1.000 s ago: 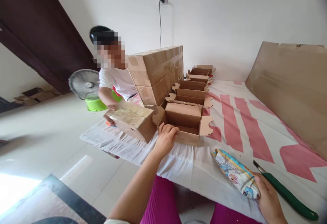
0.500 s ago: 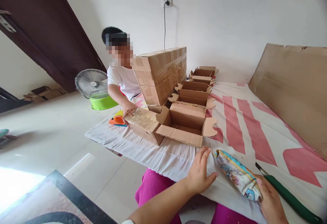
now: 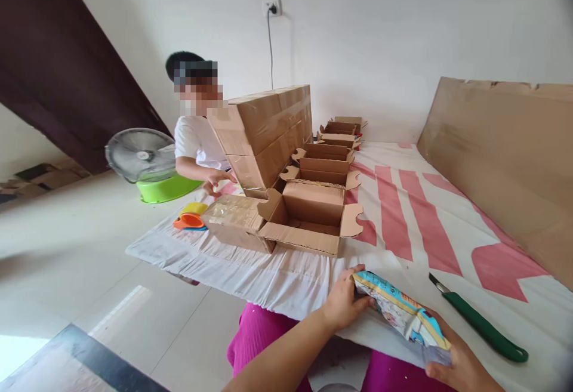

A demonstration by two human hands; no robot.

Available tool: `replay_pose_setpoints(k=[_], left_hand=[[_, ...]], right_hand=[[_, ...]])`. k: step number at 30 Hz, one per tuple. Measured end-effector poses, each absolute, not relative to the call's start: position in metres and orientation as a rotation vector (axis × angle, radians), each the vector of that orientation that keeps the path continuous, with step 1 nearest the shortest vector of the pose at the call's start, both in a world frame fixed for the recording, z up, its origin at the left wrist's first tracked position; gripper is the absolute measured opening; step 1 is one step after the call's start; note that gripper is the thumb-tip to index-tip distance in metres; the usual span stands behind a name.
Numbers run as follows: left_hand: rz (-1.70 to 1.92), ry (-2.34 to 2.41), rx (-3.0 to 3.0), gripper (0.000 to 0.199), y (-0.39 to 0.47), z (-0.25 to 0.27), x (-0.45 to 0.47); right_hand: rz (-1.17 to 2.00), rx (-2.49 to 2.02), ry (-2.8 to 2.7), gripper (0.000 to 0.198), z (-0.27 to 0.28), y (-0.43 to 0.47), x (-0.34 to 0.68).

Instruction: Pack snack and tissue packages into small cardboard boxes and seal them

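A printed blue, yellow and white soft packet (image 3: pixel 398 308) is held between both hands above the near edge of the cloth. My left hand (image 3: pixel 347 299) grips its left end, thumb below and fingers behind. Around its right end my right hand (image 3: pixel 456 344) is closed, with some fingers hidden behind the packet. Just beyond stands an open cardboard box (image 3: pixel 313 213), its flaps spread. A utility knife (image 3: pixel 486 323) with a green handle lies on the cloth to the right, its blade out.
More open boxes (image 3: pixel 324 168) run in a row toward the wall. Sealed cartons (image 3: pixel 268 132) are stacked left of them, with one taped carton (image 3: pixel 237 219) in front. A tape dispenser (image 3: pixel 190 219) lies near another person (image 3: pixel 201 141). A large cardboard sheet (image 3: pixel 496 159) leans at right.
My left hand has moved onto the packet and closed on its left end. The packet has turned somewhat. The other person's hand has left the taped carton. My view has shifted right.
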State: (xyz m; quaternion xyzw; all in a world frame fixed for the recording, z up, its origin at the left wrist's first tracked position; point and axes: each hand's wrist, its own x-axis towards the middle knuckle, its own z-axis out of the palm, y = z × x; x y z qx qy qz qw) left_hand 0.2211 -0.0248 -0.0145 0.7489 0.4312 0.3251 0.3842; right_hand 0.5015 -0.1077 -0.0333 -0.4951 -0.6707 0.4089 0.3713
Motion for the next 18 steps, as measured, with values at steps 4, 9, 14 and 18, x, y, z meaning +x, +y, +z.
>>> replay_pose_setpoints(k=[4,9,14,18], left_hand=[[0.734,1.081,2.031,0.067,-0.025,-0.006,0.223],[0.650,1.026,2.208,0.095,-0.030,-0.007,0.221],[0.743,0.901,1.953,0.057,-0.039,-0.010,0.217],[0.900,0.844,1.534,0.064,-0.042,0.012,0.228]], right_hand=[[0.650,-1.577,-1.768,0.056,-0.036,-0.117,0.500],[0.560,-1.565,-1.724,0.042,-0.034,-0.122,0.491],[0.853,-1.409,-1.535,0.035,-0.021,-0.128,0.482],[0.915,-1.320,-1.245,0.044,0.000,-0.120,0.479]])
